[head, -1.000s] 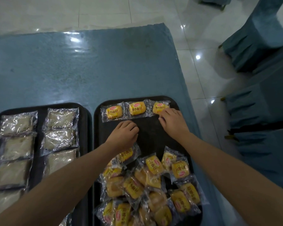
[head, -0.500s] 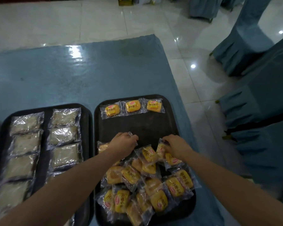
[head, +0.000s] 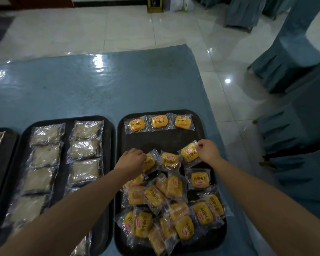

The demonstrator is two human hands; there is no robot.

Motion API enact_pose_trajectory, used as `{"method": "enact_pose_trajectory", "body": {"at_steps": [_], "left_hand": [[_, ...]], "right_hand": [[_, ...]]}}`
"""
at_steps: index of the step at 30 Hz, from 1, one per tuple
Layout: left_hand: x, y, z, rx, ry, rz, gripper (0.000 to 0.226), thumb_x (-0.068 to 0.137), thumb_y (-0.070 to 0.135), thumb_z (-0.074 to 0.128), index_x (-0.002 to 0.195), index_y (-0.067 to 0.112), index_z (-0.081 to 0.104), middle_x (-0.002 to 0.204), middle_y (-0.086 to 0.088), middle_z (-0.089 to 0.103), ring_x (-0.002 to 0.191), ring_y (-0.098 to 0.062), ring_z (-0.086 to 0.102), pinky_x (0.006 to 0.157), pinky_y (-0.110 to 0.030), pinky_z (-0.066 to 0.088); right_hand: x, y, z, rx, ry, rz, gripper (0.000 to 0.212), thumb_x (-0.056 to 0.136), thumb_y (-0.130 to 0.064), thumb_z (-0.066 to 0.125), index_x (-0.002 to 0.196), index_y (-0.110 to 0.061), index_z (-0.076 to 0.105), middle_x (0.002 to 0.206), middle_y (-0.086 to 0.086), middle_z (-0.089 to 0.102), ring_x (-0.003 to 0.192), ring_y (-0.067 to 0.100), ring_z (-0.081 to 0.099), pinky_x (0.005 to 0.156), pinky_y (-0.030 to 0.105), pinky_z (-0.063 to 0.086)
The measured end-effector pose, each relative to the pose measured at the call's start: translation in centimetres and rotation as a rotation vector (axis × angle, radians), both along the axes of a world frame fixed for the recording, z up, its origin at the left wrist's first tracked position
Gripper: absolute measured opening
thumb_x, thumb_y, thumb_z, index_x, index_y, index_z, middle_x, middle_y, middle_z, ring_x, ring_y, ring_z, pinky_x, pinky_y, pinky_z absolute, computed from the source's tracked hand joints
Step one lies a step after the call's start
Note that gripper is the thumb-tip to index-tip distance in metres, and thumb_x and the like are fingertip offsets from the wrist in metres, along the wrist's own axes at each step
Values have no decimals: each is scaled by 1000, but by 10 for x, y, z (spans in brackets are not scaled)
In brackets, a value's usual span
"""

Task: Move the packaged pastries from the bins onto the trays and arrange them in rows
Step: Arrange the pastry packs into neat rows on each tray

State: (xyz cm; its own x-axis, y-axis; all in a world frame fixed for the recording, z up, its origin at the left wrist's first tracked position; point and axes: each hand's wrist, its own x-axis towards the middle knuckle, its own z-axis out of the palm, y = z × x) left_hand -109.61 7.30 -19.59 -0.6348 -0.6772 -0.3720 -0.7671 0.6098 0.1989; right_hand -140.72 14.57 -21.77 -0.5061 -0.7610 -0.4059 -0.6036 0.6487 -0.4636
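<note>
Head view looks down on a black tray with three yellow buns in wrappers lined along its far edge, a bare band of tray behind them, and a loose heap of the same buns filling the near half; the left hand has its fingers curled round one bun at the heap's far edge, and the right hand pinches the wrapper corner of another bun, which sits tilted; a third bun lies between the two, untouched. The step in hand looks like starting a second row; done well, each bun should go down flat just behind the first row, label up and turned the same way as the three above, wrapper edges beside one another rather than overlapping; the left bun belongs under the far-left one, the right bun under the far-right one, leaving the middle slot for the third. Lifting by the wrapper seam alone lets a bun swing and twist, so a hold on the body would give better aim; dragging through the heap risks pulling neighbours along. To the left, another tray holds pale packets in two columns.
</note>
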Motion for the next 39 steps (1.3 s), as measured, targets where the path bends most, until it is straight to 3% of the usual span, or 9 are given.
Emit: {"method": "enact_pose_trajectory", "body": {"at_steps": [3,6,10,12,20,32,39], "left_hand": [[2,-2,-1,5,19,30,31,103,31,39,125,24,60,127,5,58,123,-17,46,106,-38,38],[0,-1,-5,4,37,52,31,104,35,38,127,26,57,131,6,54,124,-18,46,106,-38,38],[-6,2,-11,30,-4,26,42,100,47,45,139,29,47,140,6,44,133,-21,39,111,-41,35],[-10,2,-13,38,-44,19,50,98,50,48,143,30,41,144,5,41,136,-22,36,113,-43,33],[-20,-10,-25,31,-131,76,63,93,52,59,144,26,35,143,0,43,134,-26,40,114,-45,32],[-11,-31,-28,41,-33,205,61,91,45,65,140,30,33,141,6,51,134,-22,41,118,-43,26],[-10,-47,-26,128,36,398,51,85,38,74,123,33,40,130,5,57,125,-22,48,110,-46,38]], "right_hand": [[-3,-1,-3,-12,23,-50,19,99,-15,58,114,-8,68,113,13,69,106,29,64,83,29,45],[-3,10,-4,-20,66,17,44,100,-17,57,142,-14,48,133,13,52,114,32,58,95,41,50],[0,27,-8,42,332,627,47,93,-21,62,137,-26,48,138,6,39,118,27,50,93,40,50],[4,31,-12,77,390,749,47,91,-22,65,134,-27,47,144,8,35,122,27,47,93,39,49],[2,3,-20,44,405,610,44,91,-23,66,131,-25,48,131,6,42,111,26,53,84,36,54],[5,-53,-21,60,373,474,49,92,-15,61,138,-21,46,137,12,39,119,31,47,89,43,51],[37,-38,-12,-177,293,704,39,97,-23,52,135,-18,53,126,5,51,115,23,53,93,39,51]]}}
